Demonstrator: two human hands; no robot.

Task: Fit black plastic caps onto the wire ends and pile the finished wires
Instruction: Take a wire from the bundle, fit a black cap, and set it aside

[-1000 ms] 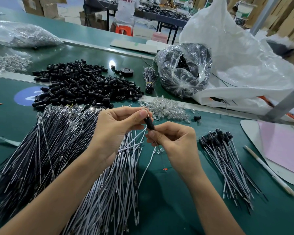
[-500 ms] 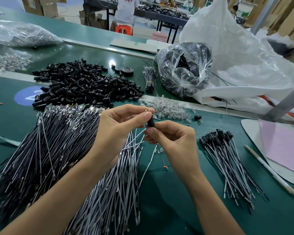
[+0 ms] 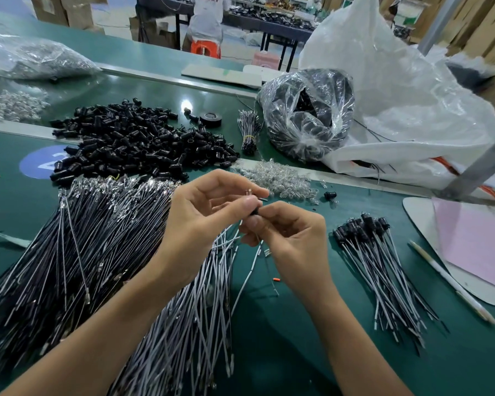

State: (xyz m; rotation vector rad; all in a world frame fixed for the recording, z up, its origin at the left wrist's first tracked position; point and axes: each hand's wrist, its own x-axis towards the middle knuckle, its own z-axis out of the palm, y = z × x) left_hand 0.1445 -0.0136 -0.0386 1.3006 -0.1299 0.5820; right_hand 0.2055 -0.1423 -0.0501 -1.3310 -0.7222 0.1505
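The black cap [image 3: 255, 212] sits at 3 o'clock of the left hand [image 3: 203, 224], pinched narrowly at its fingertips. The right hand [image 3: 295, 241] pinches the wire [image 3: 251, 270] at the cap's 6 o'clock.

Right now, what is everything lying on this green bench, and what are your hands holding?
Loose black plastic caps: heap, black, far left.
Uncapped wires: large heap, black and white, near left.
Finished capped wires: small pile, black and white, right of hands.
Clear small parts: heap, transparent, behind hands.
Clear plastic bag of black parts: one, far centre.
Big white plastic sack: one, far right.
Black tape roll: one, beside caps.
White pencil-like stick: one, near right.
Pink paper sheet: one, right edge.
Hands: two; left hand pinches a black cap, right hand pinches its wire.
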